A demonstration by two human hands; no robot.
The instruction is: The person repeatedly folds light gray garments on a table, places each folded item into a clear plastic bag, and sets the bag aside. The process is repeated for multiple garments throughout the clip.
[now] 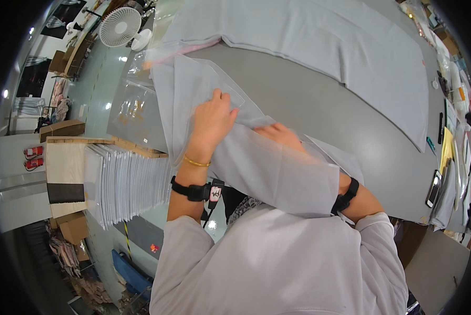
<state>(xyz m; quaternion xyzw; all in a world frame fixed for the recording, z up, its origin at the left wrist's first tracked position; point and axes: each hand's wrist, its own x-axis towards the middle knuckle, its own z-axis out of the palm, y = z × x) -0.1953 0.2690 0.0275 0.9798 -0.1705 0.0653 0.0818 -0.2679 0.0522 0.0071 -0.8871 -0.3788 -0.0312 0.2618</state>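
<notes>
My left hand (pixel 213 118) is closed, its fingers curled down on a folded light grey cloth (pixel 180 100) near the table's left edge. A translucent, milky sheet, which looks like a plastic bag (pixel 304 181), drapes over my right forearm and reaches across the cloth. Through this thin layer my right hand (pixel 283 135) shows only in part, lower and to the right of the left one. Its fingertips are tucked among the layers, so their grip is hidden. Beyond both hands, a large light grey cloth (pixel 298 31) lies spread over the far side of the grey table (pixel 319 89).
Clear plastic bags (pixel 135 113) lie at the table's left. Below them, a wooden stand (pixel 65 163) holds a stack of flat packed pieces (pixel 125 181). A phone (pixel 433 188) and a teal tool (pixel 430 144) lie along the right edge. A white fan (pixel 121 26) stands far left.
</notes>
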